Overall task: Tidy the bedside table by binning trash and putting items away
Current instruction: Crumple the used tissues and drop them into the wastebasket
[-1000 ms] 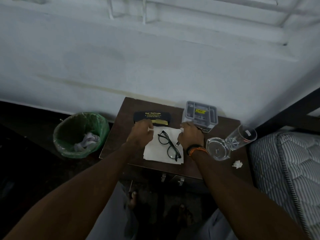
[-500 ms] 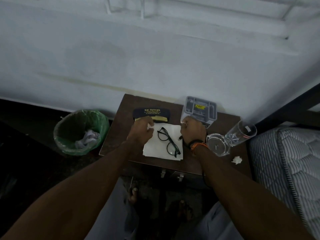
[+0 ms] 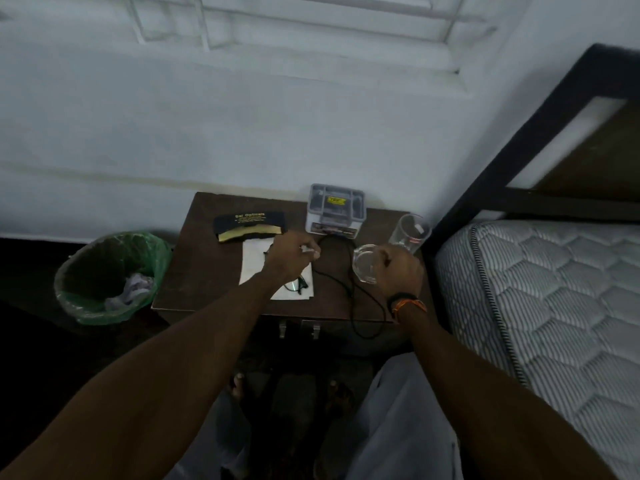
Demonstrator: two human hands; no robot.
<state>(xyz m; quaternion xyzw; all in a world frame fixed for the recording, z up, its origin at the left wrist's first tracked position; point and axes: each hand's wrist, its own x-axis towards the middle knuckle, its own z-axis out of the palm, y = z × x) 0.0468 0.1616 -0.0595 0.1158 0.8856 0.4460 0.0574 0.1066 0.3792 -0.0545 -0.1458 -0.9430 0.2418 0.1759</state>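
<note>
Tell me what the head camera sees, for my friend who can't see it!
A person reaches both arms over a dark bedside table: the left hand pinches something small and white above a white paper and glasses, and the right hand is at a clear glass lid. A green-lined bin stands left, a bed right.

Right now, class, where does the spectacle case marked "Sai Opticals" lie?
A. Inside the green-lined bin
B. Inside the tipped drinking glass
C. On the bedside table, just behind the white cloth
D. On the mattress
C: the spectacle case lies on the bedside table, at the far edge of the white cloth.
</note>
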